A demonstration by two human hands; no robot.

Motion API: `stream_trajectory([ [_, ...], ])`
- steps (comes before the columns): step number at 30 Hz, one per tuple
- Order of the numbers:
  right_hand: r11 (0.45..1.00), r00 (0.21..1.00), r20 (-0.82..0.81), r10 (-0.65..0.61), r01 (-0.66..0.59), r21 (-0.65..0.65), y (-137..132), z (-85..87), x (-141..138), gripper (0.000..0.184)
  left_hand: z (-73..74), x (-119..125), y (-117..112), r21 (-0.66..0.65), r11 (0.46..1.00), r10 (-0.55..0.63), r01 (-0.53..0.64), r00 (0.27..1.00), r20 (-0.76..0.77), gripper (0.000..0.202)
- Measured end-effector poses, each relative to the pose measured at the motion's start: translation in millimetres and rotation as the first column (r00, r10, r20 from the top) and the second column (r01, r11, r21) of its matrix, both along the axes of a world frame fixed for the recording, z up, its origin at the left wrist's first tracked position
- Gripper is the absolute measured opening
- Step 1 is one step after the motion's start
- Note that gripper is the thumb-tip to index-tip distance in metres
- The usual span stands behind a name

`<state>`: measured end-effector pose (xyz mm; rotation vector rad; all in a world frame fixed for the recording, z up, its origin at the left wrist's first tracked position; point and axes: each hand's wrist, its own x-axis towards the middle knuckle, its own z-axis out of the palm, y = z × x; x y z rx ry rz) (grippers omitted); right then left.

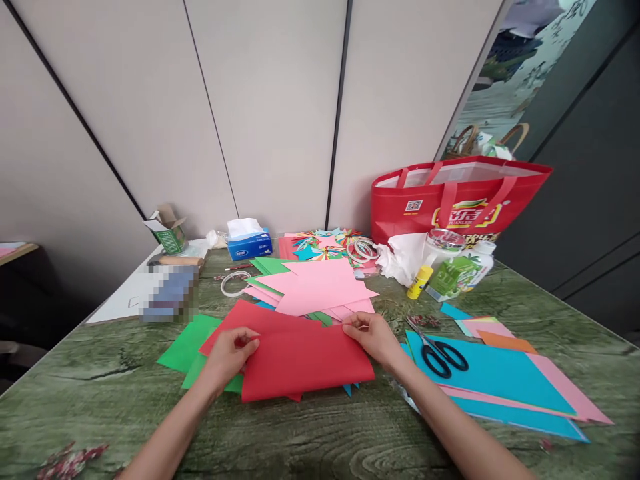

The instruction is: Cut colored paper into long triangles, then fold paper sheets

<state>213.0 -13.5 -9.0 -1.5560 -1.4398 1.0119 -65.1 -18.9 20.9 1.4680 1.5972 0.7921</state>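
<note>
A sheet of red paper (305, 367) is bent over on itself, with a rounded fold along the edge nearest me. My left hand (231, 353) pinches its upper left corner between thumb and fingers. At the upper right corner my right hand (369, 335) pinches it too. Under it lies more red paper (250, 323), and green sheets (190, 347) stick out at the left. Just beyond are pink paper pieces (320, 287) with pointed corners, over further green ones. Small blue paper tips (351, 388) peek out below the red sheet.
Black-handled scissors (443, 353) lie on blue sheets (495, 367) at the right. Behind them stand a yellow glue stick (419, 283), a green carton (446, 277) and a red bag (405, 207). A tissue box (249, 245) and tape roll (236, 285) are at the back left.
</note>
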Motion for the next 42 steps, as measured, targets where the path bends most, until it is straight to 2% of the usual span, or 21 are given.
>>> stream_trajectory([
  [3,1.000,0.974,0.225,0.007,-0.011,0.017,-0.8,0.0,-1.9,0.009,-6.9,-1.5,-0.1,0.062,0.997,-0.044,0.055,0.984,-0.172,0.023],
  [6,1.000,0.911,0.411,-0.007,-0.001,0.021,-4.5,1.7,-7.3,0.009,-10.8,-1.0,1.0,0.116,0.985,-0.074,0.125,0.927,-0.368,0.026],
  [11,0.999,0.783,0.621,-0.028,0.010,0.032,-13.7,4.6,-18.5,0.009,-5.9,4.2,-5.9,0.090,0.972,-0.113,0.218,0.767,-0.632,0.027],
  [18,0.999,0.623,0.782,0.007,-0.038,0.022,-17.3,12.2,-27.5,0.017,6.2,25.8,-12.5,0.014,0.947,-0.167,0.320,0.530,-0.832,0.032],
  [24,0.986,0.550,0.823,0.140,-0.153,-0.066,-7.7,15.9,-29.8,0.020,9.3,42.6,-12.4,-0.072,0.818,-0.344,0.570,0.387,-0.855,0.041],
  [29,0.974,0.533,0.821,0.206,-0.193,-0.119,-6.3,21.1,-31.0,0.023,14.9,39.8,-9.7,-0.150,0.654,-0.444,0.741,0.216,-0.870,0.047],
  [30,0.972,0.535,0.817,0.214,-0.204,-0.120,-7.3,22.7,-31.5,0.023,14.8,38.8,-9.1,-0.158,0.635,-0.451,0.756,0.197,-0.871,0.047],
  [33,0.955,0.547,0.798,0.252,-0.274,-0.114,-11.5,27.3,-33.8,0.020,12.7,38.8,-7.4,-0.132,0.623,-0.471,0.771,0.235,-0.850,0.046],
  [36,0.914,0.556,0.765,0.325,-0.393,-0.102,-15.6,30.3,-36.7,0.019,11.7,43.9,-6.7,-0.092,0.612,-0.490,0.785,0.285,-0.824,0.041],
  [39,0.865,0.552,0.737,0.391,-0.494,-0.089,-17.6,31.8,-38.5,0.015,12.9,49.8,-6.9,-0.075,0.597,-0.495,0.798,0.294,-0.818,0.035],
  [42,0.841,0.546,0.722,0.425,-0.534,-0.090,-16.8,33.3,-39.6,0.017,14.2,50.9,-7.0,-0.072,0.594,-0.505,0.802,0.302,-0.808,0.035],
])
